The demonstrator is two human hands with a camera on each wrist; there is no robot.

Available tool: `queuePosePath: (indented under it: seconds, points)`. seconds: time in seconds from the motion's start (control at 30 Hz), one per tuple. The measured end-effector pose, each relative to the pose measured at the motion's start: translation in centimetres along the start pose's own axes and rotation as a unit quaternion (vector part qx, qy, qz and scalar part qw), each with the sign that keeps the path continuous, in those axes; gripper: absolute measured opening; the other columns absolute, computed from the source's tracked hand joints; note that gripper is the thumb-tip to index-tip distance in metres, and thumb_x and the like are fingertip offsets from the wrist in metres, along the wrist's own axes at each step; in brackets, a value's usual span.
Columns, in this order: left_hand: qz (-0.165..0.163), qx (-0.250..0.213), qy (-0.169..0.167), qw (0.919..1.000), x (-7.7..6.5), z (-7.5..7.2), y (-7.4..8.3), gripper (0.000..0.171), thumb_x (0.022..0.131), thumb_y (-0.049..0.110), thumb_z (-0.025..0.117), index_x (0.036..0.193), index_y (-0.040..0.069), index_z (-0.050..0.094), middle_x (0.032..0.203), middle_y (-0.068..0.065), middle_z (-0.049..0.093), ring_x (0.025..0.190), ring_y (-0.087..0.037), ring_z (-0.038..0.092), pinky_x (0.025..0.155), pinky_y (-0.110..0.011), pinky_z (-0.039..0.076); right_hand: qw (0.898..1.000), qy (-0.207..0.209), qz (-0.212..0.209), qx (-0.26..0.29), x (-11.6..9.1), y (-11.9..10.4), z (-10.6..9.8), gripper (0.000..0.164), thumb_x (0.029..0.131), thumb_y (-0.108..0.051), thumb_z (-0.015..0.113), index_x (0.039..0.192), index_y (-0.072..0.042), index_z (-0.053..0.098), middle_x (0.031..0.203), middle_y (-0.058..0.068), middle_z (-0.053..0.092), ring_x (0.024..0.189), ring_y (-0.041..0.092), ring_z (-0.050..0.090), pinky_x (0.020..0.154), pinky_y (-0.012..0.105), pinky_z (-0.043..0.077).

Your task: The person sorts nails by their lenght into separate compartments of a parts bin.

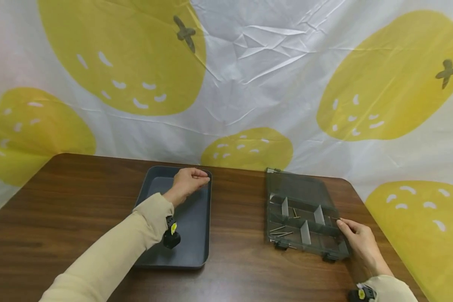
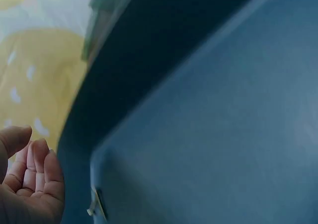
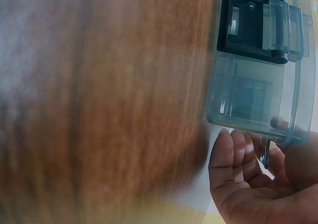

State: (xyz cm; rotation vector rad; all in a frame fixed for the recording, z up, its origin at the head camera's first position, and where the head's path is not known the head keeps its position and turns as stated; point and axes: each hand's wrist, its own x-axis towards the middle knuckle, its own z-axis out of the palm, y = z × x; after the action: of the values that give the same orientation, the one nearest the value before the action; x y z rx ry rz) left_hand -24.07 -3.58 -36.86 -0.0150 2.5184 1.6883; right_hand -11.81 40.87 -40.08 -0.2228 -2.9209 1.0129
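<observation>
Above the far right part of a dark grey tray (image 1: 190,218) hovers my left hand (image 1: 188,182), its fingers loosely bent and its thumb close to them. Nothing shows between them in the left wrist view. A small brass-coloured screw-like piece (image 2: 98,204) lies in the tray's corner beside that hand. At the right side of a smoky see-through compartment box (image 1: 305,233), my right hand (image 1: 362,241) grips the wall. Its thumb is at the rim and its other fingers are outside, below the edge. Several thin metal screws or pins (image 1: 281,233) lie in the box's left compartments.
Pale dividers (image 1: 305,233) split the box, and a see-through panel (image 1: 300,184) extends at its back. Black latches (image 1: 329,256) are on its front. Both containers rest on a brown wooden table (image 1: 238,235). A white cloth with yellow fruit shapes (image 1: 245,149) hangs behind.
</observation>
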Motion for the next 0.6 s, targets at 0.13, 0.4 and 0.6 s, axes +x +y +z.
queuePosePath:
  seconds: [0.13, 0.4, 0.6]
  points:
    - [-0.007, 0.020, 0.018, 0.9996, 0.2, -1.1, -1.2, 0.024, 0.086, 0.016, 0.069, 0.105, 0.002, 0.067, 0.104, -0.015, 0.069, 0.092, -0.029, 0.066, 0.073, -0.032, 0.053, 1.000, -0.002, 0.004, 0.001, 0.1, 0.0, 0.0, 0.057, 0.101, -0.033, 0.038, 0.130, 0.016, 0.044, 0.129, 0.036, 0.046, 0.120, 0.051, 0.043, 0.093, 0.057, 0.040]
    - [0.000, 0.064, 0.044, 0.9970, 0.3, -2.3, -2.3, 0.024, 0.084, 0.017, 0.069, 0.102, 0.002, 0.068, 0.101, -0.015, 0.069, 0.083, -0.023, 0.064, 0.065, -0.027, 0.048, 1.000, 0.005, -0.001, 0.000, 0.0, 0.1, 0.1, 0.056, 0.101, -0.032, 0.039, 0.129, 0.016, 0.045, 0.128, 0.035, 0.047, 0.120, 0.050, 0.043, 0.093, 0.057, 0.040]
    - [0.000, 0.091, 0.057, 0.9942, 0.3, -2.9, -3.1, 0.023, 0.082, 0.018, 0.071, 0.098, 0.002, 0.070, 0.097, -0.014, 0.071, 0.079, -0.021, 0.063, 0.062, -0.024, 0.045, 1.000, 0.020, -0.010, -0.006, 0.1, 0.2, 0.2, 0.053, 0.101, -0.030, 0.041, 0.126, 0.016, 0.048, 0.126, 0.035, 0.050, 0.118, 0.048, 0.046, 0.091, 0.054, 0.042]
